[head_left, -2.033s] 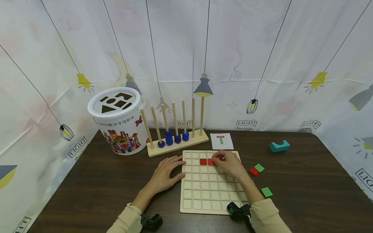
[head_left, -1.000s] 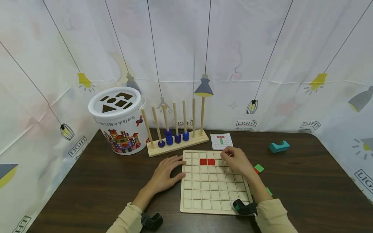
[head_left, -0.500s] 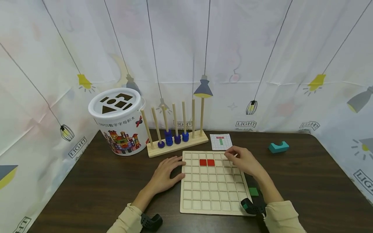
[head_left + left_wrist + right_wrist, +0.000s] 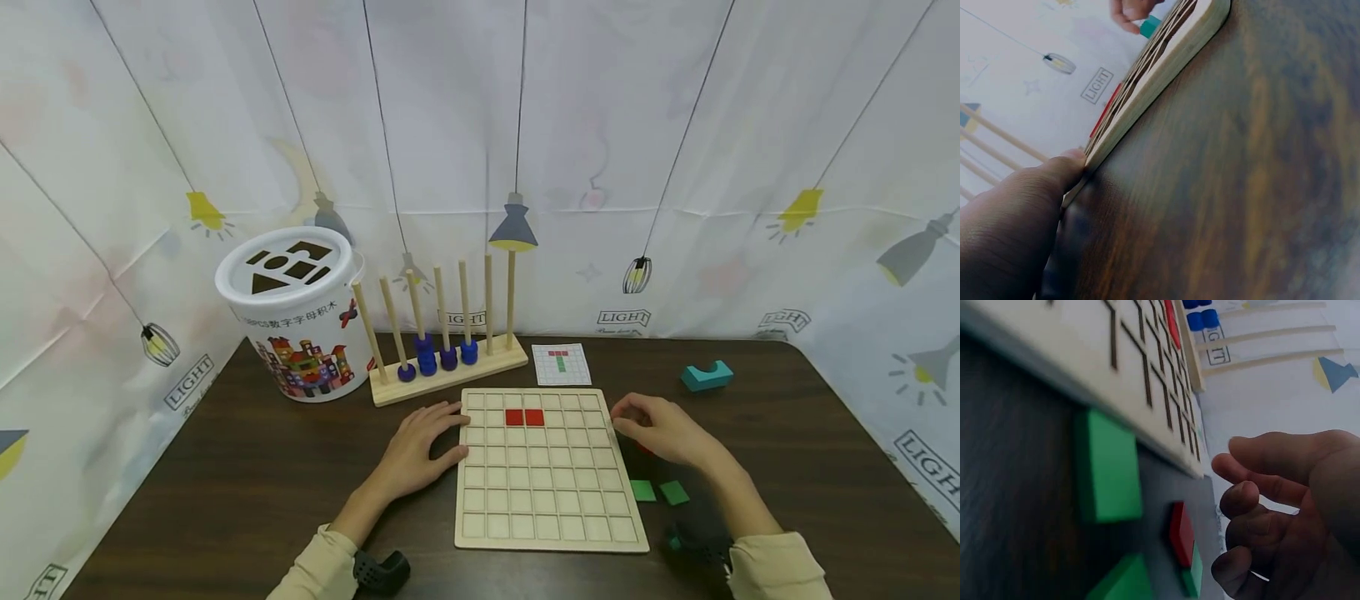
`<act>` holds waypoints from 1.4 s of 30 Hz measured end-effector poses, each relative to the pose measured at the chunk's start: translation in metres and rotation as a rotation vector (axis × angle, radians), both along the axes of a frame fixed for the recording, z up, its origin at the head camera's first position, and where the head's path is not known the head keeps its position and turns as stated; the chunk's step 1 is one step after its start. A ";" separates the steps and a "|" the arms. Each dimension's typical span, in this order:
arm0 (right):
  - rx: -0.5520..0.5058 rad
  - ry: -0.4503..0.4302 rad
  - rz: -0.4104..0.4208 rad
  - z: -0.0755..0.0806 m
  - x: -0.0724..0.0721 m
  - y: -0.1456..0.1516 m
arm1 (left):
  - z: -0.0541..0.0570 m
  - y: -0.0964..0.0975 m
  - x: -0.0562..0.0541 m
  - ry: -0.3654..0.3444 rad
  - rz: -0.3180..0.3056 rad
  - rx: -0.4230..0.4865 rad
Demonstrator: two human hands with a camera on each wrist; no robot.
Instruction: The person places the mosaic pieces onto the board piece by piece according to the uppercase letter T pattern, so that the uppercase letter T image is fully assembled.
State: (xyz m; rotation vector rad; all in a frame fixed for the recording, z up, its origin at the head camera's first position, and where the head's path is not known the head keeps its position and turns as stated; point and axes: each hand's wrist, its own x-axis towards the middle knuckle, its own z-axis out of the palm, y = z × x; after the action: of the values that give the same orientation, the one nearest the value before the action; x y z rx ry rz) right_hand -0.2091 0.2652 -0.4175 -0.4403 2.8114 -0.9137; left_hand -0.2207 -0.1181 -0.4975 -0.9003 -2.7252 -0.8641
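A wooden grid board [image 4: 551,500] lies on the dark table, with two red square tiles [image 4: 524,417] side by side in an upper row. My left hand [image 4: 411,454] rests at the board's left edge, fingertips and thumb touching the rim. In the left wrist view the thumb [image 4: 1054,175] lies against the board's corner edge. My right hand [image 4: 667,429] hovers just off the board's right side, fingers loosely bent and nothing between them. Below it, a red tile [image 4: 1180,534] and a green tile [image 4: 1194,572] are partly hidden from the head view. Two green tiles [image 4: 642,491] lie closer to me.
A pattern card [image 4: 562,364] with a red and green T lies behind the board. Further left stand a peg rack [image 4: 450,373] with blue and purple beads and a white bucket [image 4: 300,333] of blocks. A teal arch block [image 4: 707,377] sits at the back right.
My right hand has drawn back from the second red tile, moving right across the board and off its edge. The left hand stays in place.
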 end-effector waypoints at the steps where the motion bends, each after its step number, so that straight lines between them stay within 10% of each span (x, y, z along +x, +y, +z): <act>1: 0.007 -0.005 0.007 -0.001 0.002 0.003 | 0.000 0.000 0.000 -0.001 0.000 0.002; 15: 0.022 -0.048 0.087 -0.012 0.016 0.029 | 0.003 -0.001 0.001 -0.017 -0.001 0.010; 42: -0.039 -0.050 -0.037 -0.014 0.021 0.027 | 0.001 0.000 0.001 -0.004 -0.004 0.016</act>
State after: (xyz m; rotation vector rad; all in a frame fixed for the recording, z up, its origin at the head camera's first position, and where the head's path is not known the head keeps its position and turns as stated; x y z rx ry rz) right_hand -0.1878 0.2919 -0.4313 -0.3669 2.7690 -0.9748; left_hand -0.2195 -0.1177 -0.4966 -0.9019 -2.7171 -0.8876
